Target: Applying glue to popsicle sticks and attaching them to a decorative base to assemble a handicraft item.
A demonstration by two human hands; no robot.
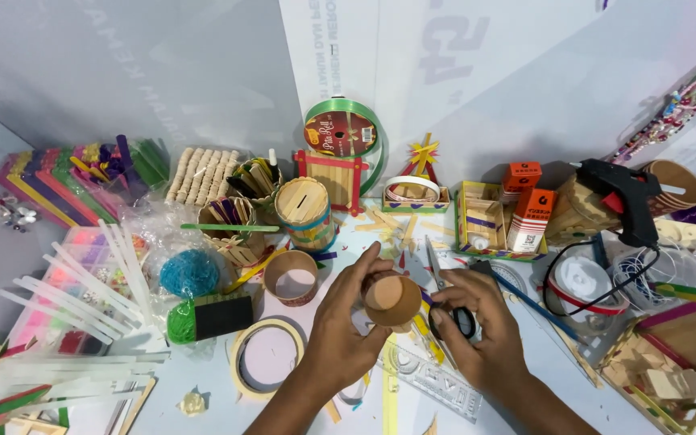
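Left of the paper cup (392, 300), a tape ring (266, 357) lay flat on the tabletop (203, 379). The left hand (346, 326) held that cup sideways above the tabletop, its fingers wrapped around it. Just right of the cup, the right hand (481, 330) gripped the scissors (449, 298) by their black handles, blades pointing away.
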